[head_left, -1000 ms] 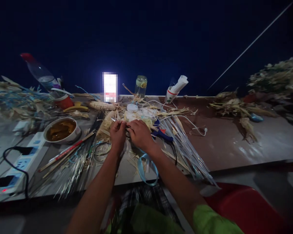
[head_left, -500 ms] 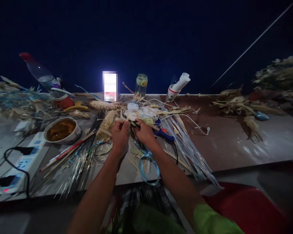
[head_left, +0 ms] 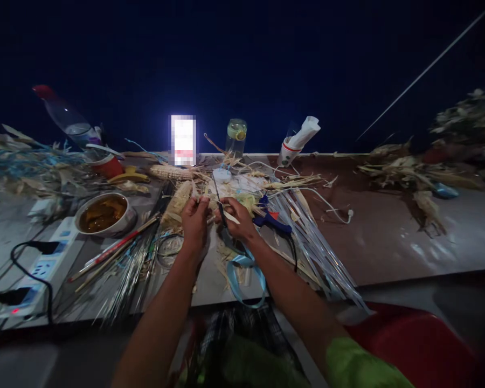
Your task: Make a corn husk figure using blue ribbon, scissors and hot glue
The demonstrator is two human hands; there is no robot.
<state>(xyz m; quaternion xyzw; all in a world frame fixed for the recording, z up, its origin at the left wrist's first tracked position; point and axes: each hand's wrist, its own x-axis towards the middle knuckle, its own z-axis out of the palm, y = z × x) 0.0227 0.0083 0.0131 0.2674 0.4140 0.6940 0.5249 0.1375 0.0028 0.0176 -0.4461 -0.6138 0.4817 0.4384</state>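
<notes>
Over the middle of the littered table, my left hand (head_left: 194, 220) pinches a pale strip of dry corn husk (head_left: 194, 188) between thumb and fingers. Close beside it, my right hand (head_left: 238, 218) is closed around dark scissors (head_left: 215, 188), whose blades point up and away. Another pale husk piece (head_left: 231, 218) shows at the right fingers; whether they grip it I cannot tell. Left of my left hand lies a corn cob (head_left: 180, 202). A blue glue gun (head_left: 272, 221) rests right of my right hand, and a loop of light blue ribbon (head_left: 246, 280) lies below it.
At the left are a bowl of brown liquid (head_left: 105, 214), a power strip (head_left: 50, 267) and thin wires (head_left: 133, 275). Clear sticks (head_left: 319, 242) lie at right. Behind stand a lit screen (head_left: 183, 139), a jar (head_left: 236, 137) and a paper cup (head_left: 289, 153).
The scissors have turned upright in my right hand, their blades now clearly visible between my hands. My left hand keeps its pinch. The view has shifted slightly.
</notes>
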